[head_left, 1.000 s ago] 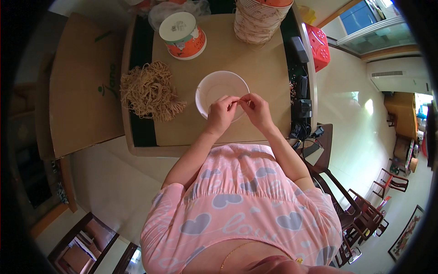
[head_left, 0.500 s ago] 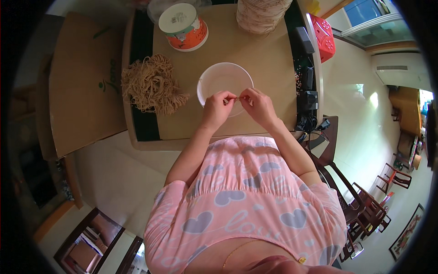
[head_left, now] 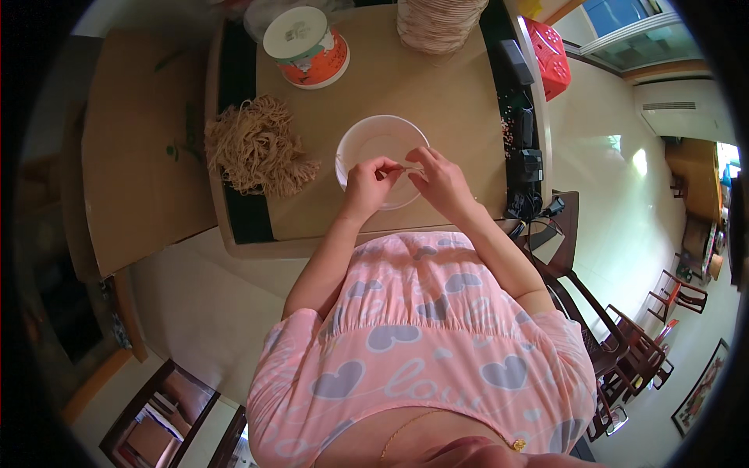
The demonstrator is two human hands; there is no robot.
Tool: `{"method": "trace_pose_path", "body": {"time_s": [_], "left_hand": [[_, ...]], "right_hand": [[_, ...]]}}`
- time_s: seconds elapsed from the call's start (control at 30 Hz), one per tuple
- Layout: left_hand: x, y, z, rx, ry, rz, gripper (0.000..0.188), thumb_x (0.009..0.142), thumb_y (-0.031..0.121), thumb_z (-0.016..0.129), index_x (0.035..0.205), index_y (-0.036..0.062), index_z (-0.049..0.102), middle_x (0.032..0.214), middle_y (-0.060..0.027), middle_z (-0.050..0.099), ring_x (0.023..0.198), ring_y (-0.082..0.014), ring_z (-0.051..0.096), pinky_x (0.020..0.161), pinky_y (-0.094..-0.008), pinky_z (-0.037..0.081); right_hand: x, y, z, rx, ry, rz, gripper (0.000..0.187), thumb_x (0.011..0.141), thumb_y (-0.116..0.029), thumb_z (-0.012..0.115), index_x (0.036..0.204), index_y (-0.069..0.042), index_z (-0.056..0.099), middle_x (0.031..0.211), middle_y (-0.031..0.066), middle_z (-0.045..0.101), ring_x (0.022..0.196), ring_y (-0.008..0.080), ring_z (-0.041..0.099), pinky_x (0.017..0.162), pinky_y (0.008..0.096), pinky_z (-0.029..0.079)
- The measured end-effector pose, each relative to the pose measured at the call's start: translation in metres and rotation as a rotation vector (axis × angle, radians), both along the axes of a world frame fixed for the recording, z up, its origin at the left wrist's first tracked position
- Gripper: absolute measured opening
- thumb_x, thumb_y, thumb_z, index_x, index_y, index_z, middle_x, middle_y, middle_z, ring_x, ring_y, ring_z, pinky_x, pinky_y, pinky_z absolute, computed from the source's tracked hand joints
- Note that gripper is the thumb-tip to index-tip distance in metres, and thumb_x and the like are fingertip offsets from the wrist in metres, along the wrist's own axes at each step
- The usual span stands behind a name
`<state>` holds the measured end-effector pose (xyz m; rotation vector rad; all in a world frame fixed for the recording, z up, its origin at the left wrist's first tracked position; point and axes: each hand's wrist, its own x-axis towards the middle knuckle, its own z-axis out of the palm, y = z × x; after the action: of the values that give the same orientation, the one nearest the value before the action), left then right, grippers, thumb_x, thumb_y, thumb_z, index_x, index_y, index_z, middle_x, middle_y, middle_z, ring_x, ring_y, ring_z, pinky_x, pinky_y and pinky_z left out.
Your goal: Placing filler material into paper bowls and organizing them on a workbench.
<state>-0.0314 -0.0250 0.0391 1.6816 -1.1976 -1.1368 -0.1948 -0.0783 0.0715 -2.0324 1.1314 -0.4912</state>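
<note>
Over the near rim of a white round tub [head_left: 378,125], both my hands work close together. My left hand [head_left: 367,189] is closed, with thumb and fingertips pinching a short thin tan strand [head_left: 407,168]; the strand's full length is hard to see. Just right of it, my right hand [head_left: 445,186] has its thumb and forefinger spread apart around the strand's free end, and no firm grip shows. On the left of the table lies a loose tangled heap of tan cords [head_left: 257,148].
A lidded orange-and-white tub [head_left: 316,58] and a large wound stack of pale cord [head_left: 441,23] stand at the table's far side. Black adapters and cables [head_left: 527,164] line the right edge. A cardboard box [head_left: 140,156] stands left, a red plastic stool [head_left: 548,61] right.
My right thumb and forefinger have parted from their pinch on the strand. My left hand keeps its pinch. The view has shifted slightly.
</note>
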Motion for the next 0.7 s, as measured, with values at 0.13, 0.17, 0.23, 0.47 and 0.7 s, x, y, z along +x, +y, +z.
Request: {"method": "trace_pose_path", "body": {"time_s": [0.13,0.17,0.23,0.47,0.7], "left_hand": [[-0.001,0.0,-0.002,0.029,0.046,0.003,0.006,0.084,0.002,0.064,0.089,-0.0004,0.067,0.077,-0.0019,0.067,0.068,-0.0059,0.06,0.062,-0.0216,0.048],[-0.001,0.0,-0.003,0.025,0.061,0.009,0.006,0.084,0.002,0.064,0.089,-0.0007,0.067,0.077,-0.0022,0.067,0.069,-0.006,0.06,0.063,-0.0215,0.048],[0.0,0.0,-0.002,0.031,0.056,0.01,0.006,0.084,0.002,0.064,0.089,-0.0008,0.067,0.077,-0.0023,0.068,0.069,-0.006,0.06,0.063,-0.0215,0.048],[0.0,0.0,-0.002,0.037,0.064,0.001,0.007,0.084,0.003,0.064,0.09,-0.0004,0.067,0.077,-0.0029,0.067,0.07,-0.0062,0.06,0.064,-0.0214,0.048],[0.001,0.001,-0.001,0.047,0.043,-0.013,0.007,0.085,0.003,0.064,0.09,-0.0002,0.067,0.076,-0.0023,0.067,0.069,-0.0057,0.059,0.063,-0.0215,0.048]], "right_hand": [[0.0,-0.001,-0.018,-0.007,0.026,0.042,0.01,0.083,-0.012,0.058,0.091,-0.007,0.055,0.088,0.0122,0.063,0.075,0.0336,0.062,0.064,0.0427,0.05],[0.0,-0.001,-0.019,-0.018,0.032,0.038,0.008,0.083,-0.012,0.058,0.088,-0.007,0.055,0.086,0.0122,0.063,0.074,0.0337,0.062,0.063,0.0428,0.05],[0.001,-0.001,-0.015,-0.021,0.022,0.035,0.007,0.083,-0.013,0.058,0.087,-0.007,0.055,0.085,0.0118,0.063,0.073,0.0335,0.062,0.062,0.0427,0.05],[0.0,0.0,-0.01,-0.055,0.075,0.053,0.009,0.083,-0.013,0.06,0.089,-0.007,0.059,0.086,0.0107,0.063,0.072,0.0292,0.063,0.062,0.0374,0.05],[-0.001,0.0,-0.008,-0.074,0.068,0.078,0.007,0.084,-0.013,0.06,0.089,-0.008,0.06,0.086,0.0097,0.063,0.072,0.029,0.063,0.063,0.037,0.05]]}}
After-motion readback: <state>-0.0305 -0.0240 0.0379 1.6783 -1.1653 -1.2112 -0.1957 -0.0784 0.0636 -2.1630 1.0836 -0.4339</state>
